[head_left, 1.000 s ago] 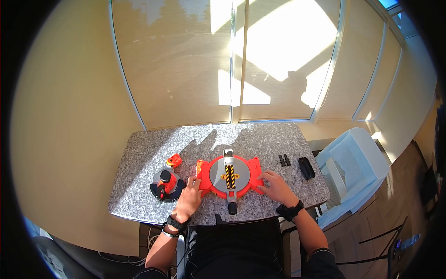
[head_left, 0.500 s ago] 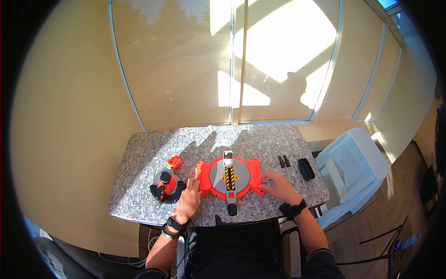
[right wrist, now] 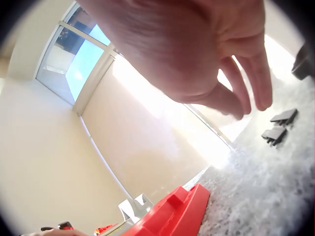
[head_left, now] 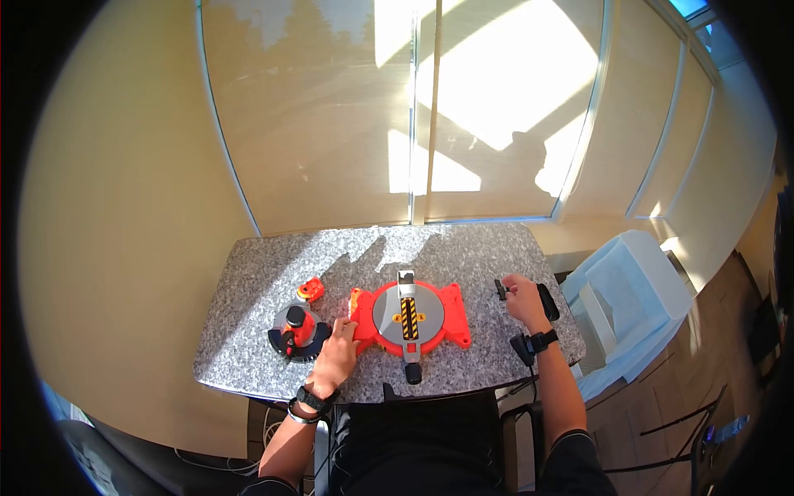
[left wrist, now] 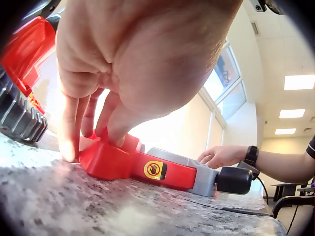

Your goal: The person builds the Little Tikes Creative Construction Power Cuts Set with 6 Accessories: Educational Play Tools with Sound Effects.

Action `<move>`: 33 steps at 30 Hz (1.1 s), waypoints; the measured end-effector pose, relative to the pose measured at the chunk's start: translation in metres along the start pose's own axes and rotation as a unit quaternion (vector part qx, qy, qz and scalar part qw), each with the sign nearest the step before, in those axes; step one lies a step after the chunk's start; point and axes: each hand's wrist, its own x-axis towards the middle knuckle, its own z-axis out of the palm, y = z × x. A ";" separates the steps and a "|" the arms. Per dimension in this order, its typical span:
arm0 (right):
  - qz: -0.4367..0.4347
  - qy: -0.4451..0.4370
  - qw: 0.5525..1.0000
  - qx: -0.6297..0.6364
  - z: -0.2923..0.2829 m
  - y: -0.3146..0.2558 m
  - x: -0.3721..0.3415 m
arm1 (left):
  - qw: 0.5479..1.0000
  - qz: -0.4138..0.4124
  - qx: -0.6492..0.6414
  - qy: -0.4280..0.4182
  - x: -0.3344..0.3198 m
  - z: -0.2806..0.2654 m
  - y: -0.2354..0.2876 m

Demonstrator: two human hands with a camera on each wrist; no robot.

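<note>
A red base with a round grey plate (head_left: pixel 385 312) and a yellow-black striped strip lies flat on the table. My left hand (head_left: pixel 335 355) rests at its left end; the left wrist view shows fingers and thumb gripping the red edge (left wrist: pixel 110 160). My right hand (head_left: pixel 524 302) is over two small black pieces (head_left: pixel 500 289) at the right, partly covering them. In the right wrist view its relaxed fingers hang beside the black pieces (right wrist: pixel 275 132), apart from them and holding nothing.
A grey and red saw-like toy part (head_left: pixel 299 324) stands left of my left hand, with a small orange-red piece (head_left: pixel 310 288) behind it. A black case (head_left: pixel 547 302) lies beyond my right hand. A blue-draped object (head_left: pixel 637 289) stands right of the table.
My right hand has left the red base's right end and moved right to the small black pieces. The left hand stays at the base's left end.
</note>
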 end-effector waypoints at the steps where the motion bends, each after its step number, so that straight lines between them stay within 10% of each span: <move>1: 0.028 0.014 0.999 -0.021 0.001 0.006 0.004 | 1.000 0.005 -0.002 0.008 -0.001 0.001 -0.001; 33: 0.209 -0.102 0.938 -0.259 0.018 0.056 0.064 | 0.996 0.069 0.021 -0.046 -0.013 -0.020 0.016</move>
